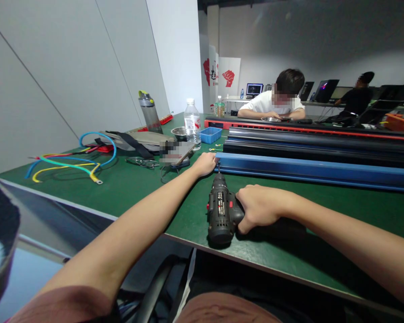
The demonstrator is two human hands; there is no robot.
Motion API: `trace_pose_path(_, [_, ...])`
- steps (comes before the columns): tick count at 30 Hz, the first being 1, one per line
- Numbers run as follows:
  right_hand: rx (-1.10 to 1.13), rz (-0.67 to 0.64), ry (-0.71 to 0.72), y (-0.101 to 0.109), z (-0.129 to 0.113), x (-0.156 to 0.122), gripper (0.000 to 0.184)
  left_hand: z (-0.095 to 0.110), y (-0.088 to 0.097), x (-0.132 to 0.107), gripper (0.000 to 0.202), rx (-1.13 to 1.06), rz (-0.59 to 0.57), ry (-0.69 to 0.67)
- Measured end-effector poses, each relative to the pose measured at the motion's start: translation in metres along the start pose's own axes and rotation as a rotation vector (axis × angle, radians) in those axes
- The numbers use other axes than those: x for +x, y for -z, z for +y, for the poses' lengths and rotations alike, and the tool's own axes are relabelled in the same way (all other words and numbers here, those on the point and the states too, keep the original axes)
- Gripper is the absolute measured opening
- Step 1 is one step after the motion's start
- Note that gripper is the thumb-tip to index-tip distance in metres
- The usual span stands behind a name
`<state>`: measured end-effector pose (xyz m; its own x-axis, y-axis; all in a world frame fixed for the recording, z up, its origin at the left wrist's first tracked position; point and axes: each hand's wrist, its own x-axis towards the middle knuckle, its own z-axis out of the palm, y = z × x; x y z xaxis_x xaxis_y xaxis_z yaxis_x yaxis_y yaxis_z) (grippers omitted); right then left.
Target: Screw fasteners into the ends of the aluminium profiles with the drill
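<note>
Currently, the blue metal rail (309,171) lies lengthwise on the green tabletop (138,190), its left end in front of the seated worker. The worker's left hand (206,164) is closed over that end, fingers curled around it; the thumb's placement cannot be made out. The right hand (258,207) is wrapped around the grip of a black cordless drill (220,216), turned sideways with its handle to the right and its bit (218,167) at the rail's end; whether the tip is seated in anything I cannot tell. Directly behind the rail: black rails (306,140), roughly parallel, then a long black-and-red strip (272,126). Left of these: a blue plastic tray (210,135), a clear water bottle (192,128) and a metal bowl (178,132). Farther left, a grey bag (129,142), eyeglasses (143,163), a grey sports bottle (150,114) and coloured cables with lugs (76,164). Across the table, a co-worker in white (264,106) leans over, head bowed; a dark-clothed person (355,99) sits near the computers beyond.
</note>
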<state>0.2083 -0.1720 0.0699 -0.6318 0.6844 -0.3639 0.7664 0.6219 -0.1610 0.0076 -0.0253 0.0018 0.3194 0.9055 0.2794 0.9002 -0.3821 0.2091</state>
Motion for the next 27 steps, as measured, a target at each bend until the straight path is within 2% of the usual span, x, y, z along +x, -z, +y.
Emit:
trace_pose_path(12, [0.159, 0.032, 0.019, -0.0083, 0.007, 0.0002, 0.04, -0.0015, -0.0015, 0.0005, 0.043, -0.001, 0.011, -0.001])
trace_pose_path(22, [0.157, 0.039, 0.017, -0.0091, 0.0083, 0.0008, 0.043, -0.0046, -0.0032, 0.0018, 0.044, 0.003, 0.024, -0.039])
trace_pose_path(27, [0.17, 0.055, 0.014, -0.0095, 0.0078, 0.0008, 0.036, -0.003, -0.003, 0.0022, 0.047, -0.01, 0.02, -0.015])
